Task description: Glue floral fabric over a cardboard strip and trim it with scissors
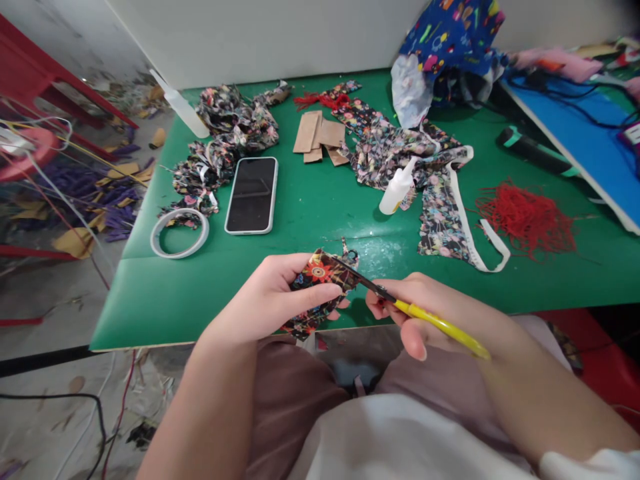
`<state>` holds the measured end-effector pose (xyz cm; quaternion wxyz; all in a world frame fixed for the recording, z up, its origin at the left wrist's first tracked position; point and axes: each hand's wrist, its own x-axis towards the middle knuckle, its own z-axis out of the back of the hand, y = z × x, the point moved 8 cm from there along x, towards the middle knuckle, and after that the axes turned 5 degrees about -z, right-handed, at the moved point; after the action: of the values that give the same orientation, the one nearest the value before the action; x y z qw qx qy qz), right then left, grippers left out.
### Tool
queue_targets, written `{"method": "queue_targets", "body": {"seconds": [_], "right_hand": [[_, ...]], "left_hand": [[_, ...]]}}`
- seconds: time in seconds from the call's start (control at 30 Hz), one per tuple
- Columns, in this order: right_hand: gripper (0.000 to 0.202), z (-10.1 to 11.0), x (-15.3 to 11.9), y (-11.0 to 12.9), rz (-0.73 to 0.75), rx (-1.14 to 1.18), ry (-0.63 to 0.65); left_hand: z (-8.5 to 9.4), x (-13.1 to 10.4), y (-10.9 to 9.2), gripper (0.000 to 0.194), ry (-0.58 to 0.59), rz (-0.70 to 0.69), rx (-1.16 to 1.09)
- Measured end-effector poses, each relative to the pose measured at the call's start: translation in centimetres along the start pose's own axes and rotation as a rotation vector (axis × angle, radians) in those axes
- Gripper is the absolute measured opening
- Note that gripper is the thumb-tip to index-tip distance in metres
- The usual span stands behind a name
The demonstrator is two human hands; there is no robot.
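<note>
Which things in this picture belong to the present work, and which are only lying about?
Belonging, it seems:
dark floral fabric, in the left hand
yellow-handled scissors, in the right hand

Probably only lying about:
phone
white tape roll
red threads
brown flat pieces

Near edge: the left hand (285,288) holds a cloth (320,275) above the near edge of the table (325,210); the right hand (433,290), to its right, holds scissors (440,325), blades against the cloth.
Left: the tape (204,238) lies nearest, the phone (251,195) just right of it; a ruffle (240,123) lies behind and left of the phone, the far bottle (187,113) at its far left.
Far centre: cards (316,137) between ruffle and strip (443,210).
Right: the near bottle (395,193) before the strip, threads (527,217) right of it.
Far right: a bag (453,40) behind the strip; a board (595,143) right of that, cables (555,90) on it, a tube (535,153) by its left edge.
Floor: scraps (77,241) left of the table.
</note>
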<state>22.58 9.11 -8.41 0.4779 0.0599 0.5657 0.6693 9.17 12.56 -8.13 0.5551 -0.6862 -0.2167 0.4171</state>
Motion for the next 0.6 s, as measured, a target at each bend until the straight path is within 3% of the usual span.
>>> {"method": "queue_targets", "body": {"seconds": [0.2, 0.6], "right_hand": [[0.055, 0.24, 0.17, 0.09, -0.027, 0.029, -0.020], [0.058, 0.14, 0.26, 0.00, -0.031, 0.017, 0.003]], "left_hand": [[-0.12, 0.00, 0.09, 0.016, 0.002, 0.008, -0.048], [-0.04, -0.04, 0.06, 0.016, 0.000, 0.017, -0.032]]}}
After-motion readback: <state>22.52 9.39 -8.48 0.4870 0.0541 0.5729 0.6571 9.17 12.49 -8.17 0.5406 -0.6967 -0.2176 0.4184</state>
